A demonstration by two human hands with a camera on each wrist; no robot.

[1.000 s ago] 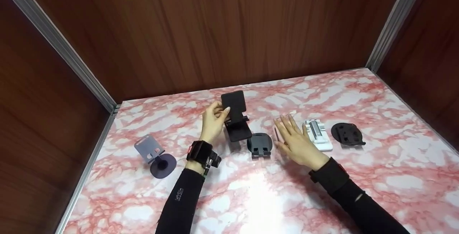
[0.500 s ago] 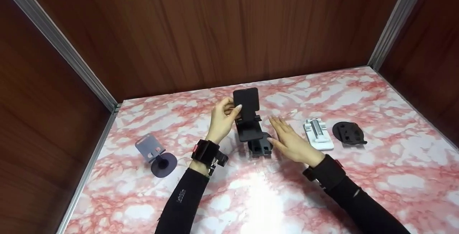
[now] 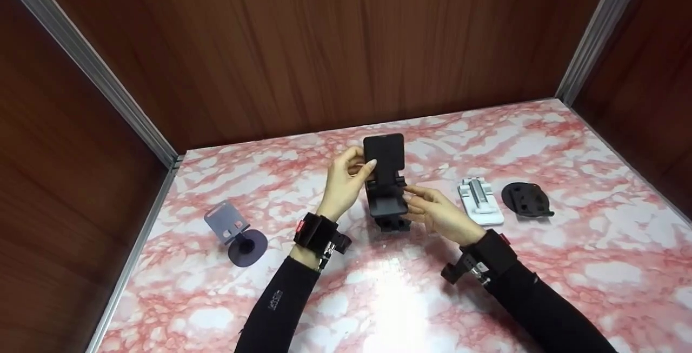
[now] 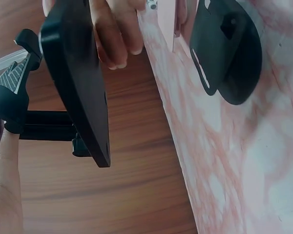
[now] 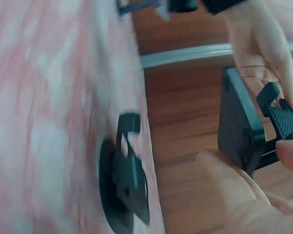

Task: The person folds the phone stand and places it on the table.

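A black folding phone stand point(image 3: 385, 153), its back plate raised from its base, is held above the table between both hands. My left hand point(image 3: 346, 185) pinches the back plate's left edge, thumb in front. My right hand point(image 3: 443, 218) grips the base from the right; in the right wrist view its fingers point(image 5: 229, 180) lie under the base plate point(image 5: 239, 117) and the thumb is on the other side. Beneath it, partly hidden, a dark grey phone stand point(image 3: 394, 225) rests on the table, also seen as a round-based stand point(image 5: 132, 180) in the right wrist view.
At left stands a grey-purple phone stand point(image 3: 227, 223) with a round base. To the right lie a white folded phone stand point(image 3: 480, 204) and a black round-based one point(image 3: 525, 200). Wood-panelled walls point(image 3: 346, 50) enclose the marbled table point(image 3: 216, 299) at the back and sides.
My left hand has carried the black phone stand to the right, over the dark grey one. My right hand has come left from flat, spread fingers to gripping the stand's base.
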